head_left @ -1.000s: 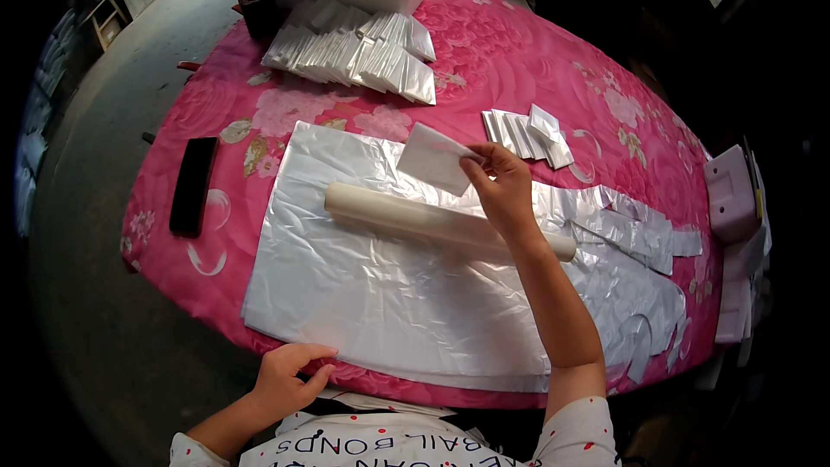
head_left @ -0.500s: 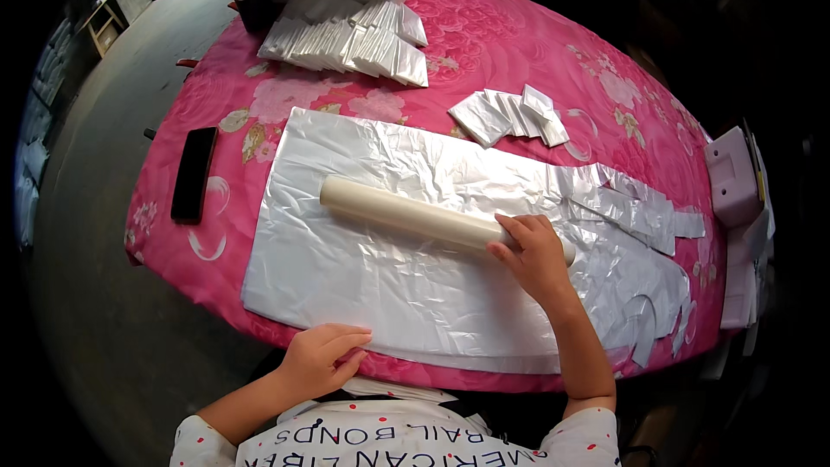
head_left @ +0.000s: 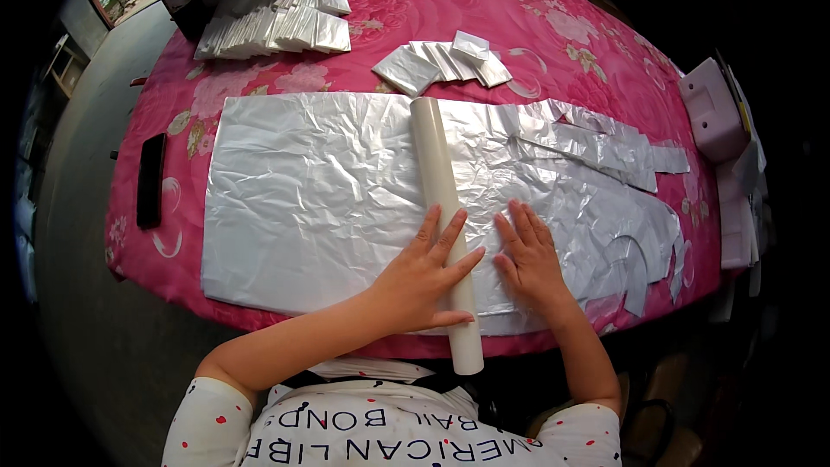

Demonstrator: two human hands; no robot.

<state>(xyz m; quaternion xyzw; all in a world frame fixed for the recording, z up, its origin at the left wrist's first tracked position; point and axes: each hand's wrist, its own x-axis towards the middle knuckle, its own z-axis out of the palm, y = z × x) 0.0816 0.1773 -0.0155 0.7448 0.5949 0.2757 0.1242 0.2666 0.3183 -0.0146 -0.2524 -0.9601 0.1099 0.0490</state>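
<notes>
A black slab [head_left: 150,180] lies at the table's left edge. The foil sheet [head_left: 320,199] is spread flat on the pink cloth [head_left: 536,17]. The left hand [head_left: 422,281], earlier at the table edge, now rests on the tube [head_left: 441,199], fingers spread and loose. The tube, crosswise 0.5 s ago, now points away from the person. The right hand [head_left: 529,258] lies flat on the foil just beside it, fingers released.

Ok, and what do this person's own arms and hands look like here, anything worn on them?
Both forearms are bare. The left hand and right hand wear no gloves, and no rings or watch are visible. Short white sleeves dotted with small red and dark spots cover the upper arms, part of a white printed shirt.
</notes>
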